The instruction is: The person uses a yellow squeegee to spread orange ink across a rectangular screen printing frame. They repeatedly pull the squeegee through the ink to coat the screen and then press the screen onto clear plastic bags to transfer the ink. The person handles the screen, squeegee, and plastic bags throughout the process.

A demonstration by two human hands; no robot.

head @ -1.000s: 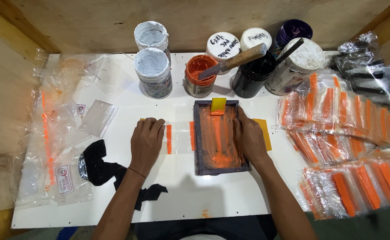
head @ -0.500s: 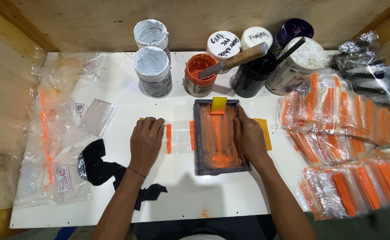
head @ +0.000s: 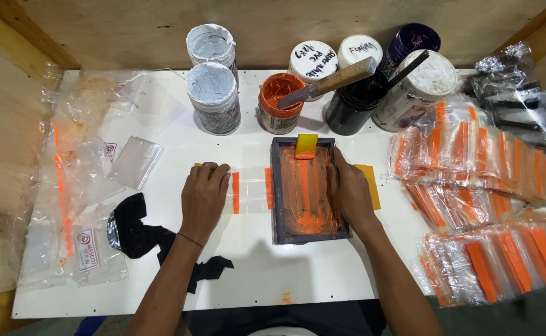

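Evidently flat and spread, left hand (head: 203,194) pressing down on a clear plastic pouch (head: 246,190) with fingers together at its left end; right hand (head: 349,190) likewise laid open along the right rail of a small dark-framed printing screen (head: 310,190), pinching nothing. Pouch lying between the two hands, right end tucked under the frame, an orange printed stripe (head: 235,192) showing just right of the left fingertips. Risk, as a judgement: any slip of the frame under the right palm likely to smear wet ink across the slick film; a lift of the left palm likely to let the light pouch cling and shift. Screen mesh smeared with glossy orange ink, a yellow squeegee (head: 305,145) resting at its far edge, beyond the right fingertips. Farther off, an open orange ink tub (head: 278,99), round, crusted at the rim. Beyond the right wrist, crinkly printed pouches (head: 472,186) heaped; near the left forearm, a limp black rag (head: 142,233) on the smooth white tabletop (head: 254,274).
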